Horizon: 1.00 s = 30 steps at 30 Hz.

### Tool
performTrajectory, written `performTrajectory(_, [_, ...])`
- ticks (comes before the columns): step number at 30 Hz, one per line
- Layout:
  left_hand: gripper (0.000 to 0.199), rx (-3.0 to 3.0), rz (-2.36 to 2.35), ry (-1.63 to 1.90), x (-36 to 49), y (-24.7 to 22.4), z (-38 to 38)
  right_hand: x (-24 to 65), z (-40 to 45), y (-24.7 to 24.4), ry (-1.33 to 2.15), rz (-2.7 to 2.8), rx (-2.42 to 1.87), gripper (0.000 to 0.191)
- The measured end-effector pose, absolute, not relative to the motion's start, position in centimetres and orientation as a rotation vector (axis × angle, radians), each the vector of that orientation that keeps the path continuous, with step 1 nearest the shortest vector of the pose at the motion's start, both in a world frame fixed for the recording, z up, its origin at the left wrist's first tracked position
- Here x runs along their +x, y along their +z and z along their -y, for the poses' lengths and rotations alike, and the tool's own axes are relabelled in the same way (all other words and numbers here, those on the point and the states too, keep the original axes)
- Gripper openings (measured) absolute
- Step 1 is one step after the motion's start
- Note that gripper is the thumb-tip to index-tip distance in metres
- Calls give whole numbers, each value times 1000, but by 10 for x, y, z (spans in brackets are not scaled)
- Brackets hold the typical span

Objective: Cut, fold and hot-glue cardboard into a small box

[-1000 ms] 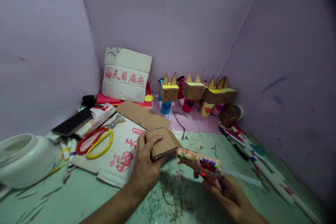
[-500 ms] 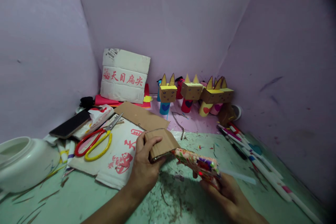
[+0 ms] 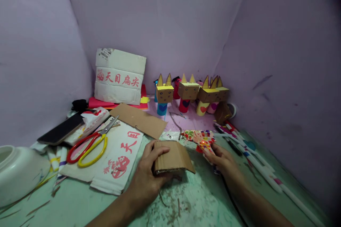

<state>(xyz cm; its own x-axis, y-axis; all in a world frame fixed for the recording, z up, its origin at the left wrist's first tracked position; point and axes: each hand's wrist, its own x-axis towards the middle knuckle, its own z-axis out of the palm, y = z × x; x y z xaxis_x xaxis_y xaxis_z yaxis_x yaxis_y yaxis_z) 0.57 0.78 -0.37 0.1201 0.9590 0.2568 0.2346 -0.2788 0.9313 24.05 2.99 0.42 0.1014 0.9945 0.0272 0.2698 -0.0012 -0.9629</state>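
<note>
My left hand grips a small folded cardboard box by its left side, thumb on top and fingers underneath. One flap of the box sticks out to the right. In my right hand is a hot glue gun with a colourful pattern and a small red light. Its nozzle points left and sits beyond the box, apart from it. A clear glue stick comes out of its back end, and a dark cord runs down toward me.
Scissors lie on printed white cardboard at left, by a brown cardboard sheet and a dark phone-like slab. A white pot stands far left. Cardboard-headed figures line the back. Markers lie along the right.
The glue gun has moved up and away from the box, its nozzle no longer at the edge. My left hand has tilted the box, its flap now showing. The view has shifted slightly.
</note>
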Motion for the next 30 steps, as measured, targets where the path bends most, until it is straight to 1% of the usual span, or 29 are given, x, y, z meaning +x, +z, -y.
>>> performTrajectory(2, [51,1626,-1169,1157,7,-5,-5,239,-39,5,968,1434,-1517,33])
performTrajectory(4, [50,1608,-1177,1117,8,-7,-4,239,-43,9,878,1600,-1669,35])
performTrajectory(6, [50,1612,-1186,1085,8,-8,-3,240,-40,16,635,1790,-1893,39])
performTrajectory(8, [52,1636,-1187,1060,7,-9,-3,242,-33,23,305,1924,-2028,42])
performTrajectory(9, [54,1649,-1184,1048,6,-9,-3,242,-28,25,201,1957,-1984,41])
performTrajectory(10, [55,1662,-1178,1036,6,-9,-4,241,-23,26,168,1971,-1880,42])
performTrajectory(11, [55,1674,-1172,1028,5,-9,-4,238,-18,25,211,1984,-1741,48])
performTrajectory(13, [52,1701,-1154,1021,5,-10,-4,227,-10,18,444,2017,-1458,72])
performTrajectory(15, [48,1722,-1136,1016,4,-11,-4,213,-7,5,704,2077,-1290,90])
performTrajectory(16, [48,1728,-1129,1010,4,-12,-3,207,-7,-3,776,2077,-1247,96])
performTrajectory(17, [48,1731,-1129,1000,4,-13,-3,201,-7,-11,818,2074,-1210,97])
performTrajectory(18, [48,1734,-1132,983,3,-13,-4,197,-8,-18,840,2067,-1185,94])
performTrajectory(21, [50,1769,-1129,912,0,-15,-5,192,-11,-33,844,2035,-1124,80])
performTrajectory(23, [55,1809,-1094,868,-4,-15,-6,193,-11,-37,860,2006,-1097,76])
performTrajectory(27, [65,1848,-1013,797,-12,-16,-7,193,-7,-35,973,1918,-1105,75])
performTrajectory(30, [62,1867,-978,768,-13,-14,-5,190,-2,-30,1121,1795,-1112,80])
